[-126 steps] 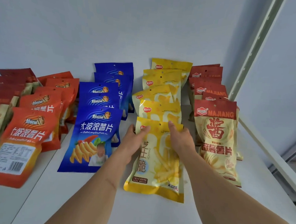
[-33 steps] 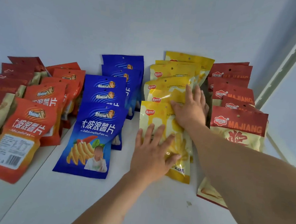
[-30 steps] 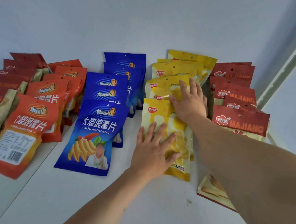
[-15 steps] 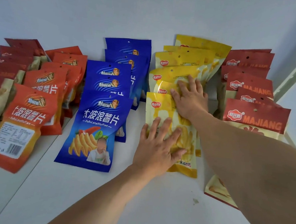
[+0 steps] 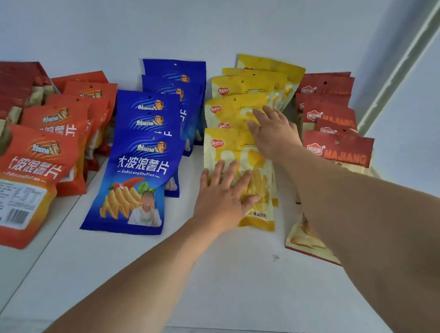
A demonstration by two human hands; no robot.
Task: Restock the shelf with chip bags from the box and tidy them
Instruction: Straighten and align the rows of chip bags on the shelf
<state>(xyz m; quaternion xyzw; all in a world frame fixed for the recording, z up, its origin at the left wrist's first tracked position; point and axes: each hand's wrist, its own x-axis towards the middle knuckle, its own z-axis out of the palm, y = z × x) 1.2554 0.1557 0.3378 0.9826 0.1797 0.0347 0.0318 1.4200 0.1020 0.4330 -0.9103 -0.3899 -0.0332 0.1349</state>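
A row of yellow chip bags runs back along the white shelf (image 5: 232, 283). The front yellow bag (image 5: 225, 146) lies flat at the near end of the row. My left hand (image 5: 222, 200) presses on its lower half with fingers spread and straight. My right hand (image 5: 273, 133) lies flat on the upper part of that bag and on the yellow bag (image 5: 232, 108) behind it. Neither hand grips anything. The box is not in view.
A row of blue bags (image 5: 136, 176) lies to the left, then orange bags (image 5: 30, 175) and dark red bags (image 5: 5, 83) at the far left. Red MAJIANG bags (image 5: 338, 148) stand to the right, near a white shelf post (image 5: 400, 66). The wall is behind.
Both hands went from holding the front yellow bag's top edge to lying flat on the yellow row. In the last second they hardly moved; my view shifted a little.
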